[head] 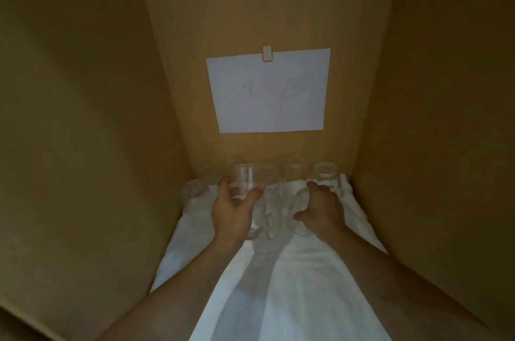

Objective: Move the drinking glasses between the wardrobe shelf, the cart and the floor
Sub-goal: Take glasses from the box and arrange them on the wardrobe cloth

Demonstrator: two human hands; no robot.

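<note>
Inside a tan wooden wardrobe compartment point(278, 6), both arms reach forward over a white cloth point(278, 271) that covers the shelf.

The left hand point(232, 208) is curled round a clear, straight-sided drinking glass point(243, 180): the thumb lies on its right side and the fingers wrap its left, so the glass stands up out of the top of the grip, beyond the knuckles. It is upright, its long axis vertical and its open mouth facing up. Whether its base touches the cloth cannot be told.

The right hand point(320, 207) is cupped, palm down, over a second clear glass point(302, 202) at its left edge, with the fingertips curled round the rim and the thumb below. This glass is blurred and mostly see-through; its tilt cannot be read for sure.

Just beyond the right hand stands a clear round jar-shaped glass point(327, 176), upright with its mouth up, near the right wall. More clear glasses stand in a loose row along the back of the shelf, among them one at the far left point(193, 190) and one in the middle point(269, 175), all faint against the wood.

A white paper sheet point(269, 90) hangs on the back wall above them, held by a red-edged strip of tape point(266, 53).
</note>
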